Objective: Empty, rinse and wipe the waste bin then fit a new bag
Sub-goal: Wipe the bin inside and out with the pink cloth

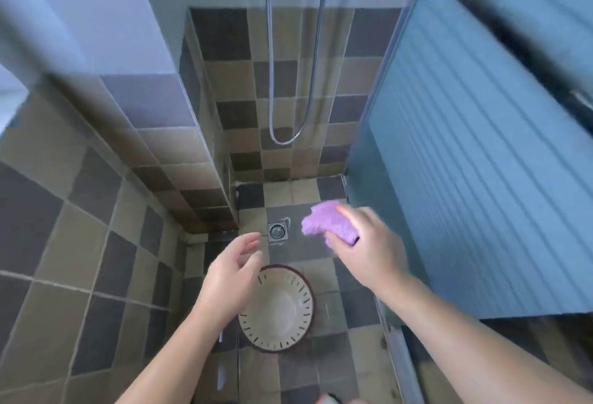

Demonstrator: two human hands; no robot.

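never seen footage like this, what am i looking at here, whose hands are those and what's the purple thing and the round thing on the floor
There is no machine here. One picture comes from a wide-angle camera worn on a person's head, looking forward and down, which is why the walls seem to bend. The two bare arms are that person's own.

The right hand has its grip around a purple cloth. The left hand is open and holds nothing, with its fingers relaxed.

Below them, on the tiled floor, stands a round cream waste bin with slots around its wall, seen from above; it looks empty and has no bag in it. A metal drain sits in the floor just beyond it. A shower hose hangs in a loop against the tiled wall, and a ribbed bluish panel stands on the right.
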